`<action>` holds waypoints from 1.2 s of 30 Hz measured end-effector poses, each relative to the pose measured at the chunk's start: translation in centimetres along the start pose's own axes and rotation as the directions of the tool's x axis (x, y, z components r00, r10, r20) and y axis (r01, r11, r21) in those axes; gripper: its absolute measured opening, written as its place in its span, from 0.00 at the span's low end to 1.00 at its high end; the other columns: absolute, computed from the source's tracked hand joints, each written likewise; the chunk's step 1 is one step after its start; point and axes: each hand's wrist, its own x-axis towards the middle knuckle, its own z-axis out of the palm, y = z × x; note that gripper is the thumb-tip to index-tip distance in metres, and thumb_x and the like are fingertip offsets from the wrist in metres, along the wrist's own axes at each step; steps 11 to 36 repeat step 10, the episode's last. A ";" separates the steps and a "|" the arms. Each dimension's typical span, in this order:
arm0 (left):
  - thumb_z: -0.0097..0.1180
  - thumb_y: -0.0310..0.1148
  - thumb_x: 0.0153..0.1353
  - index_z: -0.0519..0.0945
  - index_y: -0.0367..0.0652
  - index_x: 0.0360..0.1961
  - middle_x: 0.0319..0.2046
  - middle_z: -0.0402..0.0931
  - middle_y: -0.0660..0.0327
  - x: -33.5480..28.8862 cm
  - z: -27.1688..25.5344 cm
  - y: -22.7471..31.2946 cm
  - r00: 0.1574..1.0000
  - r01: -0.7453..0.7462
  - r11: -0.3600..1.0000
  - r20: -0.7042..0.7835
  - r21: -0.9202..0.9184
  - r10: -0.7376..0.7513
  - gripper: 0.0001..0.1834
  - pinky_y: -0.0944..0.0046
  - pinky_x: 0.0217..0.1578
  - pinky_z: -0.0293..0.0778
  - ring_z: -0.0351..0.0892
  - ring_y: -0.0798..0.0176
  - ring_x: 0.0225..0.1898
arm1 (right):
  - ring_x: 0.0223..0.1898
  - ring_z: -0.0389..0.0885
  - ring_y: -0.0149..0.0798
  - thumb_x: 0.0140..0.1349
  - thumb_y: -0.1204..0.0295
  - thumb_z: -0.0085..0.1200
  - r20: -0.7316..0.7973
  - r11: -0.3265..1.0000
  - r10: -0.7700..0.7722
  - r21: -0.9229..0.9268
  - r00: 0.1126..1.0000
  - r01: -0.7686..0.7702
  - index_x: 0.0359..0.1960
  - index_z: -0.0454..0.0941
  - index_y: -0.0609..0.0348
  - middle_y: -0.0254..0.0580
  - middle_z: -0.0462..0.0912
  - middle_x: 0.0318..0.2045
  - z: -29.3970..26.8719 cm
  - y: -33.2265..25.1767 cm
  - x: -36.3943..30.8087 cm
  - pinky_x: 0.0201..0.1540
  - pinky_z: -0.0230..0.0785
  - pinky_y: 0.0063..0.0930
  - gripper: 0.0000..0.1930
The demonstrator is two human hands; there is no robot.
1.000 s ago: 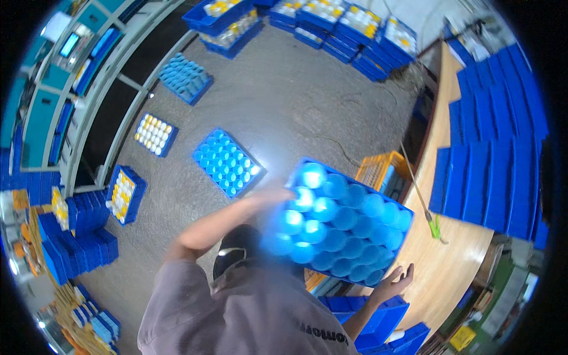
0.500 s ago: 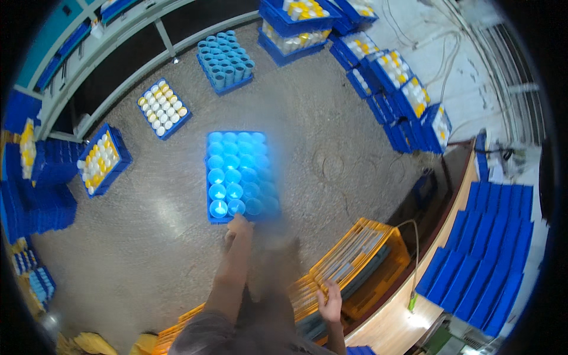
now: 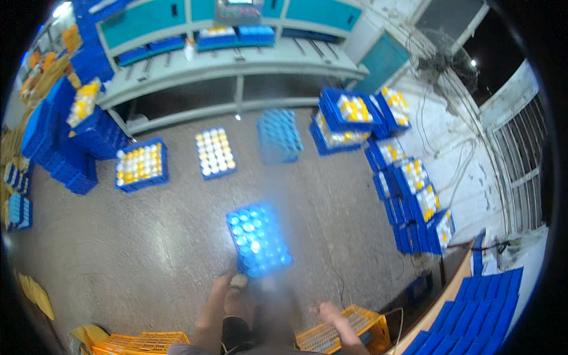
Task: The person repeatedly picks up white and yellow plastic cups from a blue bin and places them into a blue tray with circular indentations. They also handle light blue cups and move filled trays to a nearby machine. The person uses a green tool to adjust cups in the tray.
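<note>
A blue crate [image 3: 234,234] filled with rows of round blue cups [image 3: 254,228] stands on the floor in front of me, tilted slightly in the view. Close to its near left corner is my left hand [image 3: 221,284], smeared by motion; whether it grips anything is unclear. Beside that hand shows a small rounded greenish thing [image 3: 239,281] that I cannot make out. My right hand [image 3: 329,311] is raised above an orange crate [image 3: 355,325], its fingers partly apart and nothing visible in them. A haze blurs the crate's right side.
Crates of white and yellow containers [image 3: 142,164] [image 3: 215,152] and one of blue tubes [image 3: 279,136] line the floor before a long workbench [image 3: 236,68]. Stacked crates [image 3: 408,183] stand at the right wall. Blue trays [image 3: 473,313] cover a table at lower right.
The view has tilted up, bringing the workbench into sight. My left hand has shifted from the crate's near edge toward its left corner. My right hand has come away from the orange crate.
</note>
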 end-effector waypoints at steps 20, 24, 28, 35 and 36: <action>0.58 0.30 0.64 0.85 0.34 0.35 0.25 0.81 0.57 -6.0 -31.7 -6.1 0.933 -0.276 0.954 -0.271 -0.114 0.237 0.09 0.62 0.26 0.74 0.80 0.61 0.25 | 0.28 0.76 0.33 0.69 0.65 0.57 -0.472 -0.317 -0.871 0.334 -0.133 0.888 0.46 0.84 0.65 0.40 0.80 0.29 -21.8 -54.2 -8.3 0.34 0.72 0.27 0.14; 0.58 0.30 0.64 0.85 0.34 0.35 0.25 0.81 0.57 -6.0 -31.7 -6.1 0.933 -0.276 0.954 -0.271 -0.114 0.237 0.09 0.62 0.26 0.74 0.80 0.61 0.25 | 0.28 0.76 0.33 0.69 0.65 0.57 -0.472 -0.317 -0.871 0.334 -0.133 0.888 0.46 0.84 0.65 0.40 0.80 0.29 -21.8 -54.2 -8.3 0.34 0.72 0.27 0.14; 0.58 0.30 0.64 0.85 0.34 0.35 0.25 0.81 0.57 -6.0 -31.7 -6.1 0.933 -0.276 0.954 -0.271 -0.114 0.237 0.09 0.62 0.26 0.74 0.80 0.61 0.25 | 0.28 0.76 0.33 0.69 0.65 0.57 -0.472 -0.317 -0.871 0.334 -0.133 0.888 0.46 0.84 0.65 0.40 0.80 0.29 -21.8 -54.2 -8.3 0.34 0.72 0.27 0.14; 0.58 0.30 0.64 0.85 0.34 0.35 0.25 0.81 0.57 -6.0 -31.7 -6.1 0.933 -0.276 0.954 -0.271 -0.114 0.237 0.09 0.62 0.26 0.74 0.80 0.61 0.25 | 0.28 0.76 0.33 0.69 0.65 0.57 -0.472 -0.317 -0.871 0.334 -0.133 0.888 0.46 0.84 0.65 0.40 0.80 0.29 -21.8 -54.2 -8.3 0.34 0.72 0.27 0.14; 0.58 0.30 0.64 0.85 0.34 0.35 0.25 0.81 0.57 -6.0 -31.7 -6.1 0.933 -0.276 0.954 -0.271 -0.114 0.237 0.09 0.62 0.26 0.74 0.80 0.61 0.25 | 0.28 0.76 0.33 0.69 0.65 0.57 -0.472 -0.317 -0.871 0.334 -0.133 0.888 0.46 0.84 0.65 0.40 0.80 0.29 -21.8 -54.2 -8.3 0.34 0.72 0.27 0.14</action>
